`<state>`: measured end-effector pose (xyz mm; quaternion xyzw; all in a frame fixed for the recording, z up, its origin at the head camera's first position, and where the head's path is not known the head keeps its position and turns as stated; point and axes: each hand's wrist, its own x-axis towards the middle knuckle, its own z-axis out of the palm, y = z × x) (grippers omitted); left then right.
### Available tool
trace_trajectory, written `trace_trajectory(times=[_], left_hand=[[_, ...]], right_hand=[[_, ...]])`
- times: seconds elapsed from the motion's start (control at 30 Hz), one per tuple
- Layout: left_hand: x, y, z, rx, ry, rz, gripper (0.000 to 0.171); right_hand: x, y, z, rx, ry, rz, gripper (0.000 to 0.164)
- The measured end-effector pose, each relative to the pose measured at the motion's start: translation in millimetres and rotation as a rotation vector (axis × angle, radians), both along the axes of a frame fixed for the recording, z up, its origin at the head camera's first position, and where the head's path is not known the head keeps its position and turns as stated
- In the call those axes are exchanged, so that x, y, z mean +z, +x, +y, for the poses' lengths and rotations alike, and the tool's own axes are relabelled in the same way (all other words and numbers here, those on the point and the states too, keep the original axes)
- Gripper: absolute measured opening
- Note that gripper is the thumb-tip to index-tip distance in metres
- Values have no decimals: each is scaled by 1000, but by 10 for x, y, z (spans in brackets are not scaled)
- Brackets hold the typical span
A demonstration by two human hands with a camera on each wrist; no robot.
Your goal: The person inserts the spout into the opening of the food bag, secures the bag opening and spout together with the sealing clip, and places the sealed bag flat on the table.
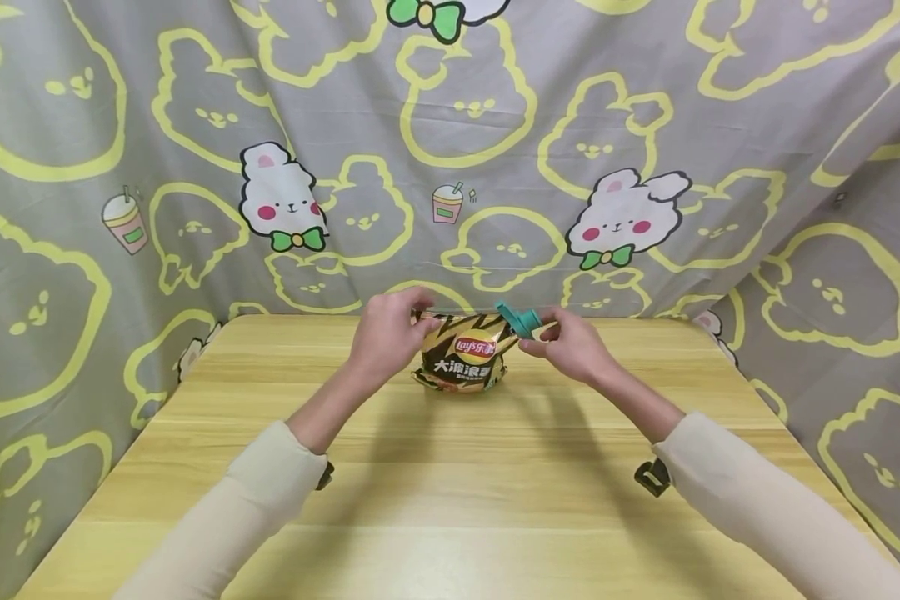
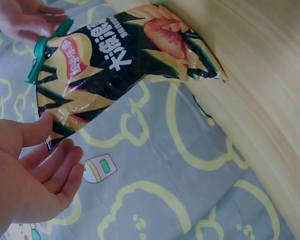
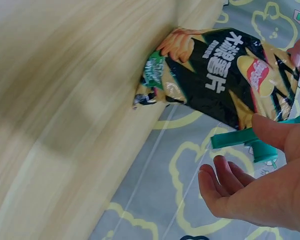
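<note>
A black and gold Lay's chip bag [image 1: 461, 354] stands on the table, its lower end touching the wood. My left hand [image 1: 392, 329] pinches the bag's upper left corner, thumb on the front and fingers behind. At the upper right corner sits a teal bag clip with a spout [image 1: 525, 322]; I cannot tell whether it is fastened. Beside the clip is my right hand [image 1: 570, 343]. In the right wrist view, its thumb overlaps the clip [image 3: 235, 138] near the bag's edge, while the other fingers are apart from it, loosely bent.
The light wooden table [image 1: 450, 500] ends just behind the bag. A grey curtain [image 1: 360, 108] with yellow outlines and cartoon rabbits hangs behind it and at both sides. Dark straps [image 1: 652, 477] show beneath the sleeves.
</note>
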<state>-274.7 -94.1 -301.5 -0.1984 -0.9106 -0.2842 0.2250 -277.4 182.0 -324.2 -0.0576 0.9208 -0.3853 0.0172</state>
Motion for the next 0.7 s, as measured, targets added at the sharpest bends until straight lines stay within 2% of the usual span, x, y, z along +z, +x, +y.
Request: trace_trajectory(times=[0.2,0.47,0.7], left_hand=[[-23,33,-97,-13,17,-68,30],[-116,21,-155,10,29,-178,37],[-289,9,-190,20,8,-348,50]], right_hand=[[-105,17,124,19,70,-41,60],[-265,66,151,50,87,-121,59],[-420,91,130,52,52,-111,54]])
